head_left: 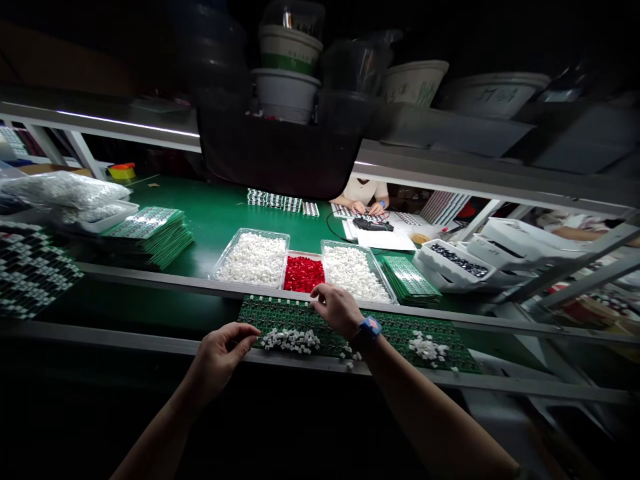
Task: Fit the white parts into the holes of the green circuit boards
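White plastic components [289, 340] heaped on a green circuit board [400, 335]

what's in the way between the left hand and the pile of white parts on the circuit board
Nothing visible: the left hand reaches in from the board's near edge, its fingers right beside the pile of white parts on the green circuit board.

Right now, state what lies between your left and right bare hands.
The head view shows small white components heaped on a green circuit board between the left hand and right hand.
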Tool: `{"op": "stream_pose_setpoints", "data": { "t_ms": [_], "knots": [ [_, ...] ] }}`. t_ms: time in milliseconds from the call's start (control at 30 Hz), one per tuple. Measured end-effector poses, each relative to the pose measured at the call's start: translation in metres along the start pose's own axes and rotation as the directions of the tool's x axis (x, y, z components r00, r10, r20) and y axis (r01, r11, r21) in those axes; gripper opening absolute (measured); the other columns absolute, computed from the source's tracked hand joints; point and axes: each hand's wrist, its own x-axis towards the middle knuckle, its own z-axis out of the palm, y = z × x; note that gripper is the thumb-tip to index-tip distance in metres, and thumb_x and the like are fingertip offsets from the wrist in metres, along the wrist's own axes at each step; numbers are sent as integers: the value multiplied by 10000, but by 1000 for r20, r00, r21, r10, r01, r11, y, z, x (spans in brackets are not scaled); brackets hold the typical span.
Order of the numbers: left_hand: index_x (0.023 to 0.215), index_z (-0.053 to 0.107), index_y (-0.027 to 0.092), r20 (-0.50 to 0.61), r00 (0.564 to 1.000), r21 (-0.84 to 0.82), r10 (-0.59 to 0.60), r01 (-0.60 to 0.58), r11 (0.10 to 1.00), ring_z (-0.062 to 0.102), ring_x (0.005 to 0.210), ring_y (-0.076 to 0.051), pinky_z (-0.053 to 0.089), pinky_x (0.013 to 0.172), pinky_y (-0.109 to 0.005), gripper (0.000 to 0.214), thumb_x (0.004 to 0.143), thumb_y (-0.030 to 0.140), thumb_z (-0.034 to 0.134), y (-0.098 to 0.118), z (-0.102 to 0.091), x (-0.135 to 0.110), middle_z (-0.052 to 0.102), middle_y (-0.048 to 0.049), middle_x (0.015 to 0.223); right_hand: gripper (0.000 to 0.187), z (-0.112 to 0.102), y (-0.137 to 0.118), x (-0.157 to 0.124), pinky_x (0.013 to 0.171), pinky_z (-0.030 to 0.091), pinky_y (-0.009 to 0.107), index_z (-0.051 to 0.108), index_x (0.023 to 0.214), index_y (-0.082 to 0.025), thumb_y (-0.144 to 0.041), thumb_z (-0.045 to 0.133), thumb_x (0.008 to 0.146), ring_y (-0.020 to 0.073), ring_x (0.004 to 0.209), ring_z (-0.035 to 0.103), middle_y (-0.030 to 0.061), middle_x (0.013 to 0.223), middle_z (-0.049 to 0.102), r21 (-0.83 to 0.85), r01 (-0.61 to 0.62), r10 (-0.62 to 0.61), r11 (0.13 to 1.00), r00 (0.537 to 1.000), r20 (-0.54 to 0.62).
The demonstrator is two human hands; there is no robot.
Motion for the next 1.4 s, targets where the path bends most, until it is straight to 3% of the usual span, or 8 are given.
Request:
{"op": "stream_pose_setpoints", "data": {
  "t_ms": [67,233,333,433,567,733,1067,1400],
  "knots": [
    [815,721,162,-7,1000,-14,-15,15,1000,651,649,-173,517,608,-235,247,717,378,653,-3,-1,2,719,-34,714,107,-5,-1,-7,700,392,227,676,887,-183,-208,589,829,129,765,586,32,886,662,17,27,-27,999,1000,6],
    [825,701,148,-26,1000,1,-4,5,1000,652,618,-170,523,607,-245,274,716,397,663,-14,-10,19,712,-33,695,121,-7,-7,-28,618,363,229,694,770,-196,-303,639,784,144,711,590,22,776,680,-26,34,-29,999,984,178],
    [815,684,153,-56,996,180,67,-56,982,644,606,-168,508,605,-245,240,758,378,622,-15,-16,35,699,-22,663,136,-1,-9,-31,600,350,230,687,759,-200,-325,639,780,147,706,590,23,770,683,-10,19,-17,1000,980,198],
    [808,678,166,-96,978,415,187,-132,900,656,681,-180,504,687,-265,194,810,321,562,-12,-21,51,715,-33,748,77,6,-7,-29,600,353,223,683,737,-202,-252,630,762,135,690,585,12,754,682,65,19,-32,998,979,200],
    [817,659,170,-17,932,579,363,-287,764,647,809,-194,485,780,-286,158,843,225,513,-11,-24,68,695,-52,833,55,13,-1,-26,585,361,213,674,713,-194,-219,628,730,123,651,571,-1,710,671,184,19,-54,983,981,184],
    [795,637,175,64,916,616,395,-348,707,618,818,-197,475,773,-304,133,845,158,515,-17,-24,78,654,-46,810,80,16,5,-27,549,361,206,644,697,-172,-224,586,713,113,584,537,-5,640,634,336,39,-97,941,982,159],
    [789,627,173,149,900,658,410,-399,638,601,827,-205,469,789,-322,115,834,105,546,-17,-23,84,641,-49,807,51,14,6,-30,484,337,199,532,588,-168,-203,539,624,98,511,460,-13,546,543,455,-11,-10,890,999,45],
    [808,634,161,154,886,678,436,-416,606,584,855,-232,466,807,-357,123,834,90,537,-12,-21,82,649,-73,820,205,26,16,-27,536,397,209,659,768,-138,-282,536,688,106,558,497,10,630,605,627,8,-44,779,998,42]
  ]
}}
